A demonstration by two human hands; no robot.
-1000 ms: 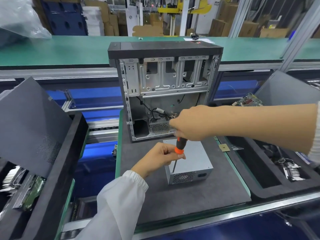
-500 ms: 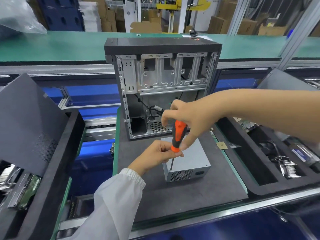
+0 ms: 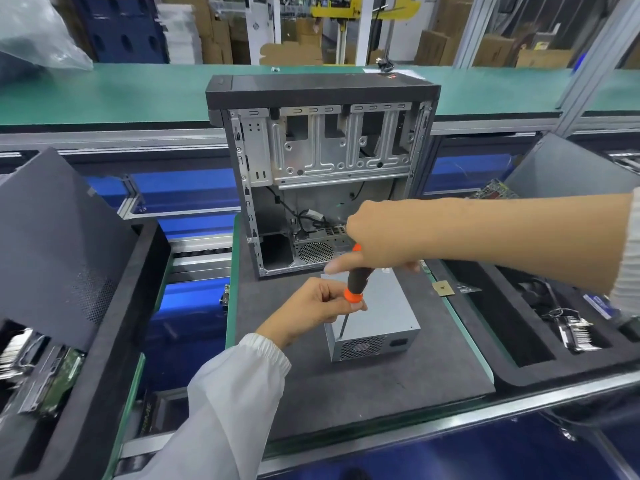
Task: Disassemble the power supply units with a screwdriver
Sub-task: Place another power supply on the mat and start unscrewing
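A silver power supply unit [image 3: 377, 317] lies on the dark grey mat [image 3: 381, 389], vent grille facing me. A black and orange screwdriver [image 3: 356, 284] stands nearly upright over its near left top corner, the metal shaft reaching down to that edge. My right hand [image 3: 375, 239] grips the top of the handle from above. My left hand [image 3: 317, 308] pinches the orange collar and the shaft at the bottom of the handle. The shaft's tip is hard to see against the metal.
An open computer case [image 3: 322, 174] stands upright behind the unit. A black foam tray [image 3: 540, 372] with cables and parts lies on the right, another black foam tray [image 3: 114, 344] with metal parts on the left under a leaning dark panel [image 3: 59, 244]. A green conveyor [image 3: 138, 88] runs behind.
My right hand has closed back over the top of the handle after its fingers were spread half a second ago. The screwdriver and left hand stay at the same corner.
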